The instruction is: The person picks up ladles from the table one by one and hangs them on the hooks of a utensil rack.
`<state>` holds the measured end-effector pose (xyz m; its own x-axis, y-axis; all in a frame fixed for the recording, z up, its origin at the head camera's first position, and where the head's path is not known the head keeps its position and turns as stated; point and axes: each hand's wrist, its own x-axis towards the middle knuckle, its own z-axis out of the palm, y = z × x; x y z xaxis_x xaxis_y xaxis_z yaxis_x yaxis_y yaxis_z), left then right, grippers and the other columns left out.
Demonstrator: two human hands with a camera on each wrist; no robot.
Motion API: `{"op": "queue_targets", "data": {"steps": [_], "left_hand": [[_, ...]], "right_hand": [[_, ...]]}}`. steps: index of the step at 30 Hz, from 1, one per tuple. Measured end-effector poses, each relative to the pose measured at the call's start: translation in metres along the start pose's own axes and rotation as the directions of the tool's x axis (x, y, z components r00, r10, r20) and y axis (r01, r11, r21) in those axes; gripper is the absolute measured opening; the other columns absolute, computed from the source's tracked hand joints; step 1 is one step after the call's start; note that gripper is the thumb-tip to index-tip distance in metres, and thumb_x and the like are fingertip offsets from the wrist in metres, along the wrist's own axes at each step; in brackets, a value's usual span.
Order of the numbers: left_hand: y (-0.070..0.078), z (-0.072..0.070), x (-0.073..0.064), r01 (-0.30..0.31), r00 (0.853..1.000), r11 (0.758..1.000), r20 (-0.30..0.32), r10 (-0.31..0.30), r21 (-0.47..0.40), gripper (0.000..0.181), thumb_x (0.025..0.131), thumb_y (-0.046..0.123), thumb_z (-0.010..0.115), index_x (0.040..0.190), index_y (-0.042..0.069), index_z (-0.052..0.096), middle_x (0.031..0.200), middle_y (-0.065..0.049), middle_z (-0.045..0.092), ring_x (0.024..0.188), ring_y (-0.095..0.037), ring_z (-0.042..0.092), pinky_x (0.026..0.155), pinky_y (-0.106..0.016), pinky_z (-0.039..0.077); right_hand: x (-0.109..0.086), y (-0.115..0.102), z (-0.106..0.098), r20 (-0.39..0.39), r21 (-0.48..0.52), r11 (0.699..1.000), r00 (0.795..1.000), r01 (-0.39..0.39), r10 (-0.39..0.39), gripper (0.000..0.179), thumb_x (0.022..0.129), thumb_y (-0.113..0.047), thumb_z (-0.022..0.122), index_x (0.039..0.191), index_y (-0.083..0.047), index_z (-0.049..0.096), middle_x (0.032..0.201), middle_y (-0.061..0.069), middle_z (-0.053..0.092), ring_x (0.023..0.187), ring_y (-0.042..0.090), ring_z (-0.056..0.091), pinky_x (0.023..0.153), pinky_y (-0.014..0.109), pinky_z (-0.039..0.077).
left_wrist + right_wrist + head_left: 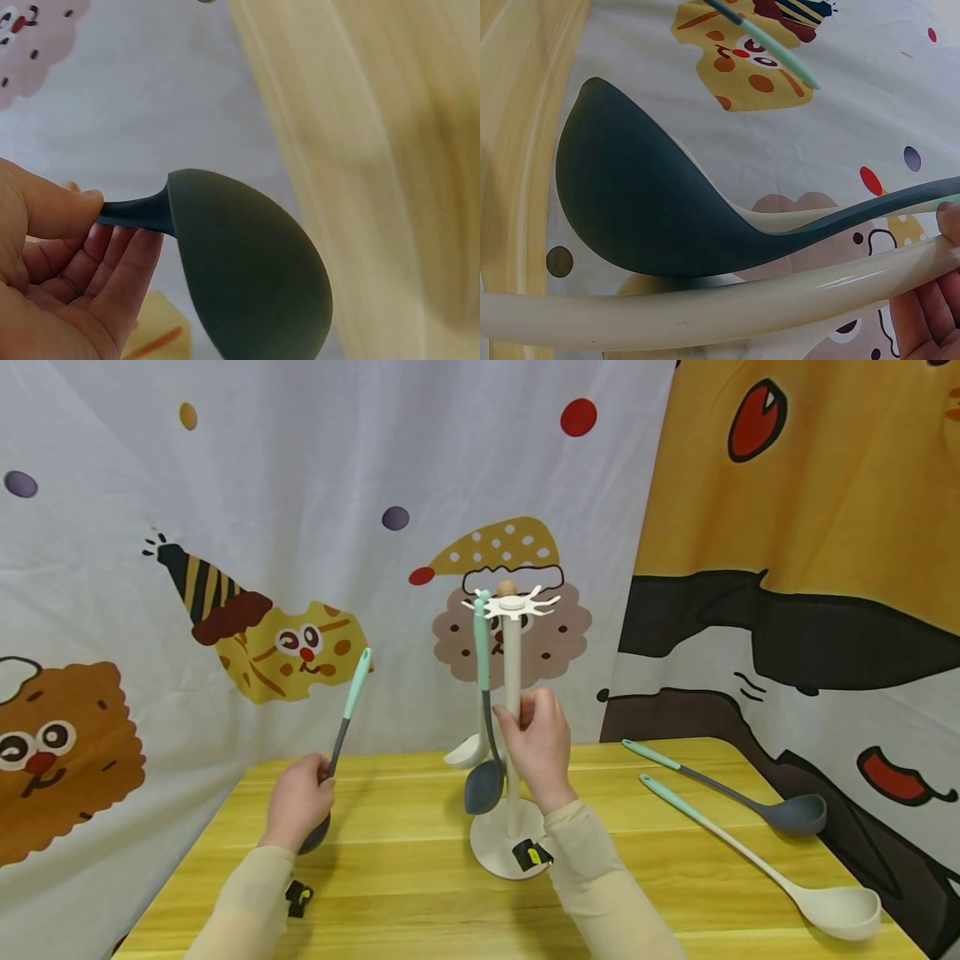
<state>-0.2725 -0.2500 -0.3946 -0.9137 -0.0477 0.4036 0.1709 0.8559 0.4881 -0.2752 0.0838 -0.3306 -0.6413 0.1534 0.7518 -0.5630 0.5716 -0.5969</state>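
Apparently for steadiness, the right hand point(538, 743) grips a cream, round-based rack point(513, 652) on the yellow wooden counter point(390, 835), the left hand point(300, 797) pinching a grey, mint-handled ladle point(340, 747) near its bowl, handle free.

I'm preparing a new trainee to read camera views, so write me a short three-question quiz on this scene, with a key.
1. How many ladles lie on the right side of the table?
2. True or false: the right hand is holding a ladle.
3. What colour is the handle end of the utensil in the left hand?
a) red
b) mint green
c) black

Key:
1. Two: a dark ladle and a pale ladle.
2. False; it grips the stand's pole.
3. b
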Motion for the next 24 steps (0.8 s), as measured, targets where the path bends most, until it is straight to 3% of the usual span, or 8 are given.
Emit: {"op": "queue_targets", "data": {"steps": [8,24], "left_hand": [[0.027,-0.005,-0.002,-0.075,0.996,0.997,-0.052,0.073,-0.036,0.010,0.090,0.000,0.065,0.099,-0.003,0.062,0.089,-0.016,0.065,0.081,-0.033,0.062,0.073,-0.052,0.051],[0.071,-0.010,-0.006,-0.165,0.981,0.980,-0.123,0.151,-0.114,0.011,0.087,0.000,0.070,0.095,0.001,0.062,0.090,-0.012,0.065,0.084,-0.030,0.064,0.074,-0.048,0.053]], "right_hand": [[0.000,0.000,0.000,0.007,0.005,1.000,1.000,-0.010,0.010,0.025,0.090,-0.016,0.075,0.093,-0.004,0.053,0.080,0.009,0.054,0.068,0.022,0.056,0.061,0.035,0.046],[0.000,0.001,0.000,-0.008,0.002,1.000,1.000,0.014,-0.014,0.025,0.089,-0.015,0.075,0.091,-0.004,0.053,0.079,0.008,0.054,0.066,0.021,0.055,0.060,0.035,0.045]]}}
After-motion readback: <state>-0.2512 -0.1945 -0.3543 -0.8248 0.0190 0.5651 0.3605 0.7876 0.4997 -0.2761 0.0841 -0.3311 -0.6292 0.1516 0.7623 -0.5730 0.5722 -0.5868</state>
